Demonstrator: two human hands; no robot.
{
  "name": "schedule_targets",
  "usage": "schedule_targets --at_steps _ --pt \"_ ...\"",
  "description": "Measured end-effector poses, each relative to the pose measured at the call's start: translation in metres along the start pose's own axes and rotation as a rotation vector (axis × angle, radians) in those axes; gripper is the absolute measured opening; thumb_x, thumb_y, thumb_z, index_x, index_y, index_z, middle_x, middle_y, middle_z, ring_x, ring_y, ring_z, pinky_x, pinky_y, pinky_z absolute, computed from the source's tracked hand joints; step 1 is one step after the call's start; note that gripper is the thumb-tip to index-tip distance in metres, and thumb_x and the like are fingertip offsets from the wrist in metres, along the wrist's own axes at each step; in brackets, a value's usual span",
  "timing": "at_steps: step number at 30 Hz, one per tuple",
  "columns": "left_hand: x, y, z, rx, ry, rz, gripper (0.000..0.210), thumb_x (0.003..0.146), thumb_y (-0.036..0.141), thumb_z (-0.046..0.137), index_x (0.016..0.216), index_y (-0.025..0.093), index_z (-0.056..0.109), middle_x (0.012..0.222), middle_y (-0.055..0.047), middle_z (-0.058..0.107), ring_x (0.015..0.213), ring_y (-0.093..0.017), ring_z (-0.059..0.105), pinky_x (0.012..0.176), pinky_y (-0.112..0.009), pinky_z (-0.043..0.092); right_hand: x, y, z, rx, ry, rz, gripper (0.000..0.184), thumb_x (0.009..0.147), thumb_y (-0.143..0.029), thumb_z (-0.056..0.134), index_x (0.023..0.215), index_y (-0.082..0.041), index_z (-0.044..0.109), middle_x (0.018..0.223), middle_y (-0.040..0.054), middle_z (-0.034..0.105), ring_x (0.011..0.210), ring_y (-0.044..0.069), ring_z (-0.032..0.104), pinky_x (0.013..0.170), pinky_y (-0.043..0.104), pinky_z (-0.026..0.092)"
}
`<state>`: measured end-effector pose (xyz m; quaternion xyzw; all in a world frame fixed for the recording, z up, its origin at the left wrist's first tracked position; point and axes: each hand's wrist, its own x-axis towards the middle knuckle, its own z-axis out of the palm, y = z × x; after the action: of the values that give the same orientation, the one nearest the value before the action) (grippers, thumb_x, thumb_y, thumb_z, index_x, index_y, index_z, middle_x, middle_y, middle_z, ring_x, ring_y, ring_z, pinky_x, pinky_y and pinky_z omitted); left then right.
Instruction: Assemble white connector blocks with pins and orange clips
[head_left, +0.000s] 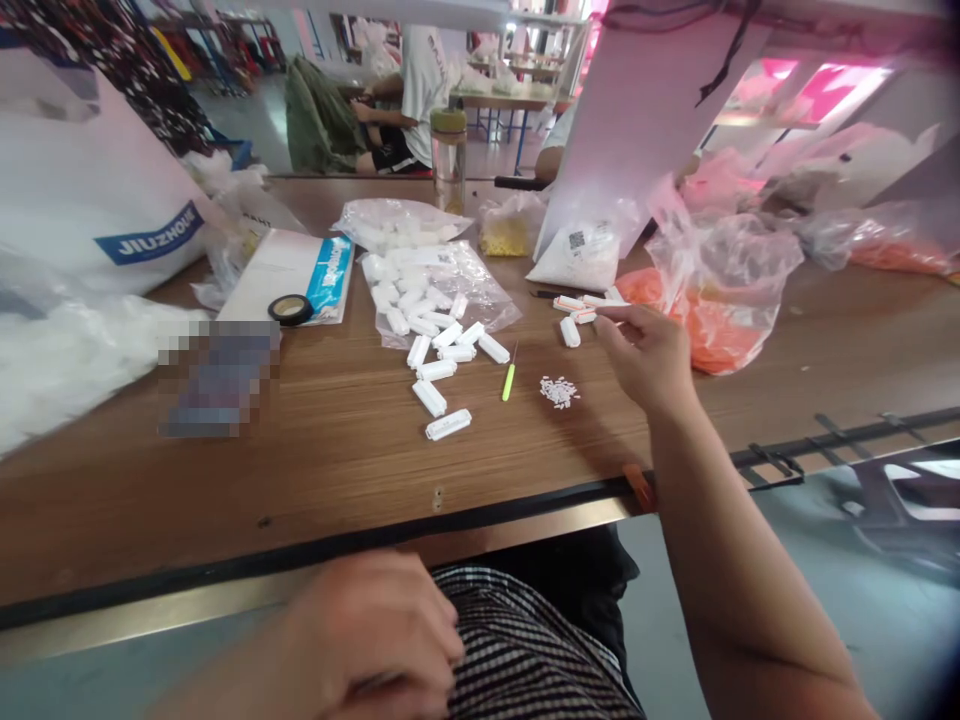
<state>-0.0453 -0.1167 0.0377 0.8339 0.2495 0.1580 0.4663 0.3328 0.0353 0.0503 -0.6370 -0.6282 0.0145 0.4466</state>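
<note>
My right hand point(646, 358) reaches over the table with thumb and fingertips together at the end of a white plastic piece with an orange strip point(583, 316). Right beside it lie a similar striped piece point(568, 303) and a plain white piece point(570, 332). Low in front of my lap, my left hand point(386, 625) is curled closed and slightly blurred; the inside of its fingers is hidden. Several white plastic pieces point(448, 425) lie loose at mid-table, spilling from a clear bag point(487, 285). A yellow-green handled needle tool point(509, 382) lies near a small pile of tiny white parts point(559, 392).
A bag of orange parts point(724, 335) stands right of my hand, a bag of white parts point(577, 255) behind. Black tape point(291, 309) rests on a white-blue packet point(262, 275). A bottle point(449, 165) stands at the back edge; a person point(424, 80) sits beyond.
</note>
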Motion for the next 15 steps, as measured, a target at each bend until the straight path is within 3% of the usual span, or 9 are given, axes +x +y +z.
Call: schedule_targets --at_steps 2,4,7,10,13,15 --pt "0.026 0.001 -0.035 0.077 0.062 -0.177 0.012 0.093 0.027 0.059 0.089 0.03 0.07 0.1 0.0 0.071 0.091 -0.017 0.067 0.081 -0.033 0.055 0.0 0.003 -0.017 -0.069 -0.156 0.054 0.024 0.082 -0.035 0.06 0.088 -0.018 0.076 0.075 0.0047 0.071 0.066 0.018 0.064 0.065 0.031 0.049" --pt "0.046 -0.005 -0.066 0.228 0.289 -0.346 0.013 0.09 0.038 0.063 0.086 0.028 0.07 0.099 0.001 0.072 0.091 -0.018 0.067 0.082 -0.032 0.053 -0.002 0.013 -0.03 -0.156 -0.307 0.12 0.023 0.08 -0.034 0.06 0.083 -0.018 0.076 0.066 0.0032 0.069 0.062 0.019 0.063 0.062 0.03 0.048" --pt "0.069 -0.026 -0.091 0.33 0.513 -0.388 0.021 0.09 0.046 0.06 0.095 0.028 0.07 0.104 0.001 0.073 0.096 -0.02 0.067 0.085 -0.032 0.051 -0.008 0.033 -0.042 -0.256 -0.376 0.187 0.024 0.079 -0.034 0.06 0.083 -0.017 0.076 0.064 0.0027 0.069 0.063 0.019 0.065 0.062 0.029 0.047" --pt "0.084 -0.05 -0.087 0.236 0.568 -0.329 0.027 0.094 0.045 0.052 0.104 0.026 0.069 0.102 -0.001 0.074 0.088 -0.018 0.068 0.083 -0.031 0.052 -0.012 0.051 -0.05 -0.321 -0.304 0.227 0.027 0.079 -0.037 0.059 0.086 -0.018 0.076 0.069 0.0031 0.071 0.068 0.02 0.066 0.062 0.029 0.046" --pt "0.091 -0.066 -0.072 0.259 0.602 -0.294 0.032 0.096 0.044 0.047 0.101 0.022 0.069 0.101 -0.003 0.073 0.089 -0.019 0.067 0.081 -0.033 0.051 -0.008 0.062 -0.052 -0.375 -0.291 0.253 0.03 0.078 -0.041 0.059 0.087 -0.019 0.077 0.07 0.0035 0.072 0.067 0.02 0.066 0.06 0.028 0.046" --pt "0.091 -0.071 -0.066 0.317 0.547 -0.276 0.031 0.095 0.045 0.049 0.101 0.022 0.07 0.1 -0.003 0.073 0.09 -0.02 0.066 0.078 -0.032 0.051 0.001 0.067 -0.048 -0.429 -0.331 0.246 0.03 0.078 -0.041 0.058 0.086 -0.019 0.077 0.071 0.004 0.073 0.067 0.02 0.066 0.059 0.028 0.046"
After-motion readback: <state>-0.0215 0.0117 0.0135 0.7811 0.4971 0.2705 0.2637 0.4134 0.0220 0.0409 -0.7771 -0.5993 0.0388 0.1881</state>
